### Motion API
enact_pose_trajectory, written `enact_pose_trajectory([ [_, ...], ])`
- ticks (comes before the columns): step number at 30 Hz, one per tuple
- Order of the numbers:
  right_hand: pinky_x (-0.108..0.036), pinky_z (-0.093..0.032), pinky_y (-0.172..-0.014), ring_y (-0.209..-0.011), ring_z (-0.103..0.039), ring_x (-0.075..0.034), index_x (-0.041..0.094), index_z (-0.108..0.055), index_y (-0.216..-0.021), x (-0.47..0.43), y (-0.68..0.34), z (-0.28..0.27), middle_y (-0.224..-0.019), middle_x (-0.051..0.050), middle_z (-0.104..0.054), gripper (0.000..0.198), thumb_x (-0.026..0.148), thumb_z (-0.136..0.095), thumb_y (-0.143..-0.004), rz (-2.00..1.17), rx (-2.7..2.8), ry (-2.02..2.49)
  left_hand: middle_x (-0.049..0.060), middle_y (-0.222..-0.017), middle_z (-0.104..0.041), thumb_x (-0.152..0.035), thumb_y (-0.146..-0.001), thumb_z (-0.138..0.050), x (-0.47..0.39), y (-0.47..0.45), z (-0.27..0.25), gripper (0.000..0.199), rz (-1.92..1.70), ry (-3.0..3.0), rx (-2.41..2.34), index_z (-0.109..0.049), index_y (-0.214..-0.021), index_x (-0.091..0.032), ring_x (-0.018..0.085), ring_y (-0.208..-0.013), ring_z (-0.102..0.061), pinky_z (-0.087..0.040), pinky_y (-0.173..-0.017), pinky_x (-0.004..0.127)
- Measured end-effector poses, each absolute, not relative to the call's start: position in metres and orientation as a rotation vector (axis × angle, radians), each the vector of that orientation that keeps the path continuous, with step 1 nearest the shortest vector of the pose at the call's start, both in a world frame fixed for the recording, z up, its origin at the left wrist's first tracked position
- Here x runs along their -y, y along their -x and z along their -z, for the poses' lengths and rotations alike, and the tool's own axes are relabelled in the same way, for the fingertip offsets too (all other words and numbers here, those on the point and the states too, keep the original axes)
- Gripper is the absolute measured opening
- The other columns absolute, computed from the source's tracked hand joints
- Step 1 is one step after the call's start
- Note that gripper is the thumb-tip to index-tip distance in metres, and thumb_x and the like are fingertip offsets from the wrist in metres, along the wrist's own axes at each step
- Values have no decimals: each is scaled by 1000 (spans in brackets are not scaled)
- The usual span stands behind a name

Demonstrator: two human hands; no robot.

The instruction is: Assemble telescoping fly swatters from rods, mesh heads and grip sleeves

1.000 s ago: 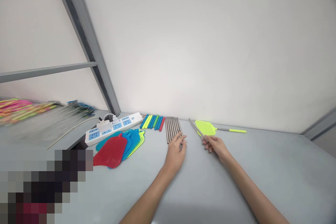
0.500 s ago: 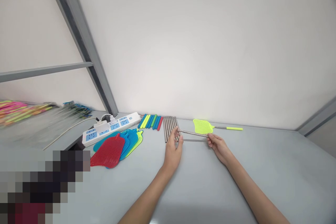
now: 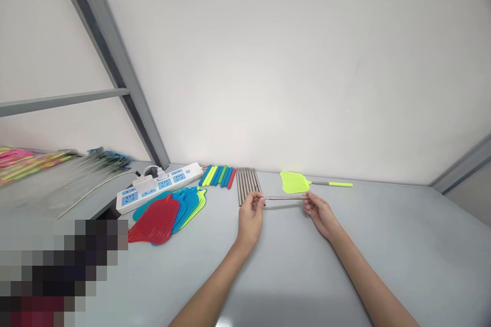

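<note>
- Holding a slim metal rod (image 3: 286,197) nearly level just above a grey table (image 3: 291,265), a worker's two bare hands meet its opposite ends; read the rod as the clock's centre, twelve toward the wall.
- Left hand (image 3: 251,218), between eight and nine o'clock: thumb and fingertips pinched narrow on the rod's left end.
- Right hand (image 3: 319,214), near four o'clock: fingertips closed on the right end, palm off the metal.
- Expected handling: light and stiff, with a smooth, shiny surface that could roll or slip in loose fingers. The left end looks thinner, so it would probably bend sooner under sideways force.
- Best hold, by the look of it: a light pinch at each end, the firmer grip on the thicker right portion.
- Close by, between nine and ten: a row of metal rods (image 3: 248,184), with coloured grips (image 3: 217,176) beyond.
- Between eight and nine, well apart: mesh swatter heads (image 3: 157,219), red uppermost. At one: a yellow swatter (image 3: 294,182), its handle pointing toward three.
- Lettering: no brand or label is legible, including on the white power strip (image 3: 171,180) at nine.
</note>
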State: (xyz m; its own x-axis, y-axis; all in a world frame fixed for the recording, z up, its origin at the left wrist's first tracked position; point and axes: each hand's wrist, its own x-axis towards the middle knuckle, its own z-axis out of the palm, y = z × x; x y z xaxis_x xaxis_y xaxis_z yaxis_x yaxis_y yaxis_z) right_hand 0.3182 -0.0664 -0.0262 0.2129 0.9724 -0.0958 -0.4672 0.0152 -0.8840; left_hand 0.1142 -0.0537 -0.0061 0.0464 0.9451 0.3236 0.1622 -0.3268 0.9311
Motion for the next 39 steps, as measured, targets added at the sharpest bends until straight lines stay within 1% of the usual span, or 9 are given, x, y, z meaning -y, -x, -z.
enact_pose_trajectory([
  [8,-21,-34,-42,-44,-40,-8,17,-59,-70,73,-318,25,-51,2,-47,21,38,-59,-68,-1250,634,967,0,-71,-50,-35,-79,-38,57,-116,6,19,-1272,-1688,-1153,-46,-73,-19,14,-67,-48,-37,-62,25],
  [13,-22,-32,-43,-44,-39,-9,19,-56,-69,78,-313,18,-45,5,-38,24,42,-56,-69,-1282,644,950,-5,-55,-35,-36,-81,-34,63,-118,1,26,-1168,-1780,-1131,-38,-62,-19,10,-51,-35,-28,-50,22],
  [18,-22,-31,-44,-46,-39,-10,20,-55,-70,86,-295,7,-45,4,-41,25,45,-54,-70,-1390,745,944,-6,-50,-25,-38,-81,-33,68,-120,-2,32,-1054,-1834,-1103,-33,-55,-19,9,-47,-27,-22,-46,22],
  [22,-22,-31,-46,-49,-42,-10,18,-55,-74,95,-273,0,-51,1,-48,22,38,-48,-76,-1509,922,895,-6,-49,-35,-36,-82,-31,74,-122,-7,33,-952,-1878,-1029,-37,-55,-18,9,-47,-33,-26,-47,21],
  [25,-22,-32,-47,-53,-46,-11,17,-54,-76,100,-260,-2,-59,-1,-52,20,35,-47,-78,-1566,974,864,-4,-55,-49,-34,-84,-27,79,-123,-12,33,-908,-1876,-925,-43,-60,-18,10,-54,-44,-33,-54,22],
  [27,-22,-32,-47,-54,-46,-11,18,-53,-78,102,-256,-2,-62,-2,-52,19,35,-46,-79,-1580,957,843,-3,-59,-53,-33,-85,-26,82,-123,-15,32,-891,-1853,-883,-44,-63,-19,11,-57,-49,-35,-59,22],
  [30,-22,-33,-47,-54,-46,-10,19,-52,-76,102,-255,-3,-62,0,-50,18,36,-50,-76,-1575,896,830,-2,-61,-56,-35,-84,-29,83,-122,-20,28,-844,-1853,-848,-43,-66,-19,11,-59,-52,-37,-60,23],
  [34,-21,-33,-46,-55,-46,-10,17,-51,-65,103,-257,-5,-60,1,-50,19,35,-57,-71,-1561,913,839,-1,-64,-55,-34,-84,-29,82,-119,-24,28,-822,-1981,-867,-44,-66,-19,12,-61,-49,-36,-59,24],
  [39,-19,-25,-38,-44,-41,-7,18,-43,-59,105,-255,-7,-58,1,-54,23,30,-59,-70,-1566,894,839,0,-64,-52,-30,-86,-25,82,-116,-27,31,-776,-2140,-868,-45,-64,-19,12,-62,-45,-34,-62,25],
])
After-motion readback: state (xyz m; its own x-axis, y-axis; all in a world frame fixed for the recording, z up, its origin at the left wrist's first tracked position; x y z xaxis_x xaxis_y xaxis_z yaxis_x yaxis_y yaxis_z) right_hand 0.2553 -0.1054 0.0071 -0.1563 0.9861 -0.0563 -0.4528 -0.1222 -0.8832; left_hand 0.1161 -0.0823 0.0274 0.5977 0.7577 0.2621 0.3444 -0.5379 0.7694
